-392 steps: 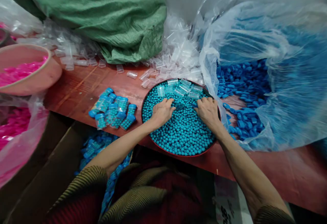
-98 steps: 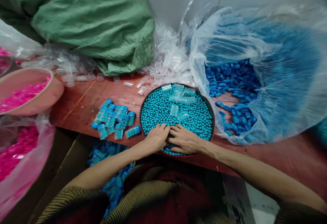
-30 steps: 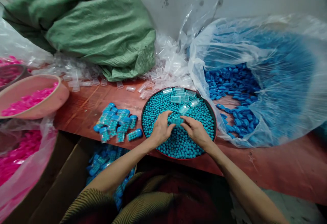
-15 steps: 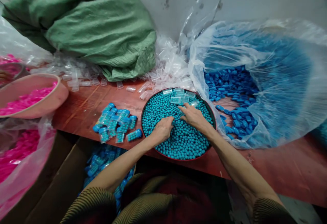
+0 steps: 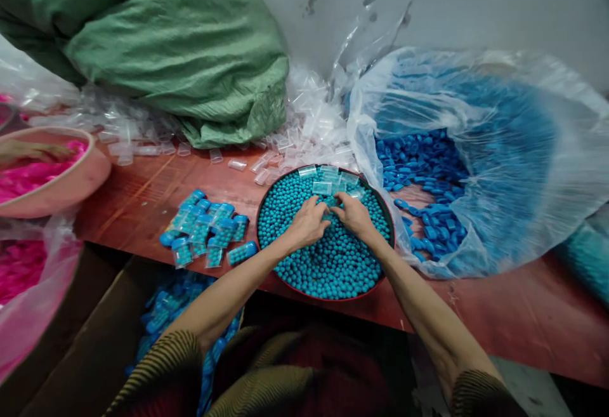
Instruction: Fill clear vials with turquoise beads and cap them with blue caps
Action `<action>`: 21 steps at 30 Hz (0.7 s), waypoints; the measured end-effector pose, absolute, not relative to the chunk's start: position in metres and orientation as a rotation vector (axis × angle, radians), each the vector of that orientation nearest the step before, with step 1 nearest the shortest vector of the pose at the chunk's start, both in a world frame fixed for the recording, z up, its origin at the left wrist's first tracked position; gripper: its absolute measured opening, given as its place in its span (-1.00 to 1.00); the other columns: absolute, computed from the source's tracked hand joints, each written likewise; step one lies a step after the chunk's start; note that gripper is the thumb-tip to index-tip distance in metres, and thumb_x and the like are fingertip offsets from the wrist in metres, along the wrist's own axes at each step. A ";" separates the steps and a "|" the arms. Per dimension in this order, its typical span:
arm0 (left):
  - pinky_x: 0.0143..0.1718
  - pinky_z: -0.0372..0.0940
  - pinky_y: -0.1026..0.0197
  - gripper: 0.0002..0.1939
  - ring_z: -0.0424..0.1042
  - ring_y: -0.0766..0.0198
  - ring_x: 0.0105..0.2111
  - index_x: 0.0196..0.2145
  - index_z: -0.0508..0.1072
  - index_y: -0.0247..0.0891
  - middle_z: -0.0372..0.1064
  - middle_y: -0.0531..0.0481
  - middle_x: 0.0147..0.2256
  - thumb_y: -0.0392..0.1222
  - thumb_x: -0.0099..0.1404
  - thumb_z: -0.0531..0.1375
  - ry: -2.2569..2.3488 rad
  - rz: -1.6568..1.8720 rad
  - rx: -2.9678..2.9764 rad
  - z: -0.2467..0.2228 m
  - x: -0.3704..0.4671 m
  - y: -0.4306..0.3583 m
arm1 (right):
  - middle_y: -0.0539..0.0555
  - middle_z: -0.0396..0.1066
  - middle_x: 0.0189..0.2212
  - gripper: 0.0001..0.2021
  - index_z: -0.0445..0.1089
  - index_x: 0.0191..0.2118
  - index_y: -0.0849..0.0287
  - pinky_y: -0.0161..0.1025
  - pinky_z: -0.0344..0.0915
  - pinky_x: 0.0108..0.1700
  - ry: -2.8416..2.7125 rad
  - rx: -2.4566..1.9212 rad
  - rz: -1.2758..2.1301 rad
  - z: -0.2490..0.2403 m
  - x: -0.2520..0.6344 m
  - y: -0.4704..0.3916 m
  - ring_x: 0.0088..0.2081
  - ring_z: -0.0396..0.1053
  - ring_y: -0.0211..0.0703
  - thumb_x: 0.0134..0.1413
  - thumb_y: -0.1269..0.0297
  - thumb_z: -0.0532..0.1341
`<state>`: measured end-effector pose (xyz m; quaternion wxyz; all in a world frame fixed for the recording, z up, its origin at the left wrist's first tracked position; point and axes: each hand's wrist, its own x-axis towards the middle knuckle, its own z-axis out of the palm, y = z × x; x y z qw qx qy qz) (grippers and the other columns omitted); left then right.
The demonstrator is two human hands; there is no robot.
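Observation:
A round tray (image 5: 259,214) with a dark red rim is full of small turquoise balls (image 5: 328,271). Several clear plastic tubes (image 5: 322,188) lie on the balls at its far side. My left hand (image 5: 307,223) is over the middle of the balls, fingers curled together; what they hold is hidden. Close beside it, my right hand (image 5: 354,217) has its thumb and fingers pinched, fingertips almost meeting the left ones. Whatever is between them is too small to make out. Left of the tray sit several ball-filled tubes with blue caps (image 5: 204,226).
An open plastic bag (image 5: 504,214) of blue caps (image 5: 440,230) lies at right. Behind are a heap of clear tubes (image 5: 314,119) and a green sack (image 5: 190,55). At left, another person's hand (image 5: 35,152) reaches into a pink bowl (image 5: 71,179). Filled tubes (image 5: 164,309) lie below the table edge.
My right hand has drawn back from the clear tubes towards my left hand, its fingers now closing. My left hand has moved slightly up. Another person's hand has come into the pink bowl.

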<state>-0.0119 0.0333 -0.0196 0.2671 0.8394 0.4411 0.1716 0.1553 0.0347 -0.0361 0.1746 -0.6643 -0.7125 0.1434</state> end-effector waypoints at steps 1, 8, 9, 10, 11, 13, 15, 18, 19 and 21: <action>0.10 0.20 0.00 -0.79 0.25 0.07 0.05 -0.17 0.33 -0.27 0.21 -0.17 0.02 -0.28 0.20 0.13 1.157 0.417 2.301 -0.021 -0.009 0.036 | 0.11 0.49 -0.22 -0.66 0.28 0.03 0.20 -0.21 0.31 -0.16 -1.998 -1.845 0.453 -0.039 0.153 0.033 -0.20 0.44 -0.08 0.11 0.36 0.15; 0.03 0.24 0.02 -0.55 0.31 0.09 -0.03 0.04 0.18 -0.31 0.31 -0.16 -0.03 -0.39 0.17 0.10 1.079 0.428 2.373 -0.036 -0.011 0.039 | 0.11 0.49 -0.25 -0.63 0.26 0.09 0.17 -0.25 0.29 -0.15 -2.086 -1.619 0.490 -0.045 0.148 0.009 -0.22 0.43 -0.13 0.18 0.43 0.01; 0.01 0.25 0.03 -0.49 0.32 0.08 -0.03 0.08 0.15 -0.32 0.31 -0.18 -0.02 -0.37 0.16 0.13 1.091 0.412 2.344 -0.036 -0.012 0.039 | 0.10 0.49 -0.26 -0.63 0.27 0.09 0.17 -0.25 0.30 -0.15 -2.082 -1.579 0.524 -0.043 0.150 0.008 -0.23 0.43 -0.14 0.17 0.43 0.01; 0.00 0.26 0.03 -0.44 0.33 0.06 -0.03 0.09 0.12 -0.31 0.31 -0.19 -0.02 -0.34 0.14 0.17 1.110 0.384 2.312 -0.036 -0.012 0.038 | 0.09 0.48 -0.27 -0.64 0.29 0.07 0.17 -0.26 0.30 -0.15 -2.074 -1.540 0.547 -0.040 0.153 0.009 -0.24 0.43 -0.15 0.16 0.44 0.03; -0.01 0.26 0.03 -0.42 0.33 0.05 -0.02 0.10 0.12 -0.31 0.32 -0.19 -0.02 -0.31 0.13 0.20 1.131 0.352 2.286 -0.035 -0.012 0.039 | 0.09 0.48 -0.26 -0.66 0.32 0.04 0.17 -0.25 0.30 -0.13 -2.068 -1.515 0.538 -0.037 0.158 0.012 -0.23 0.43 -0.15 0.15 0.44 0.04; 0.00 0.25 0.03 -0.43 0.32 0.03 0.01 0.06 0.16 -0.29 0.33 -0.19 -0.03 -0.26 0.11 0.24 1.153 0.287 2.272 -0.034 -0.011 0.039 | 0.13 0.45 -0.17 -0.70 0.35 -0.02 0.15 -0.22 0.29 -0.08 -2.056 -1.568 0.398 -0.030 0.170 0.021 -0.14 0.41 -0.11 0.14 0.42 0.07; 0.01 0.24 0.03 -0.44 0.32 0.01 0.01 0.06 0.18 -0.29 0.33 -0.20 -0.04 -0.25 0.12 0.24 1.166 0.238 2.290 -0.034 -0.009 0.039 | 0.21 0.40 -0.10 -0.71 0.34 -0.01 0.18 -0.16 0.27 -0.08 -2.029 -1.784 0.199 -0.024 0.181 0.032 -0.08 0.37 -0.01 0.14 0.33 0.11; -0.05 0.27 0.02 -0.29 0.37 0.01 -0.06 0.19 0.04 -0.27 0.35 -0.19 -0.09 -0.25 0.13 0.23 1.201 0.193 2.266 -0.035 -0.007 0.037 | 0.31 0.37 -0.13 -0.62 0.31 -0.02 0.27 -0.13 0.26 -0.17 -2.002 -2.165 0.047 -0.022 0.190 0.047 -0.13 0.36 0.09 0.11 0.14 0.18; -0.06 0.28 0.02 -0.28 0.38 0.03 -0.08 0.20 0.02 -0.26 0.36 -0.17 -0.12 -0.26 0.13 0.23 1.204 0.193 2.246 -0.036 -0.008 0.036 | 0.31 0.37 -0.15 -0.63 0.32 -0.05 0.28 -0.15 0.26 -0.19 -2.013 -2.234 0.034 -0.024 0.190 0.049 -0.15 0.37 0.09 0.11 0.12 0.18; -0.08 0.30 0.04 -0.36 0.39 0.07 -0.12 0.14 0.11 -0.24 0.37 -0.11 -0.17 -0.27 0.13 0.23 1.184 0.223 2.210 -0.037 -0.010 0.033 | 0.31 0.37 -0.18 -0.70 0.33 -0.10 0.29 -0.17 0.25 -0.20 -2.042 -2.277 0.025 -0.028 0.190 0.049 -0.17 0.37 0.07 0.15 0.17 0.14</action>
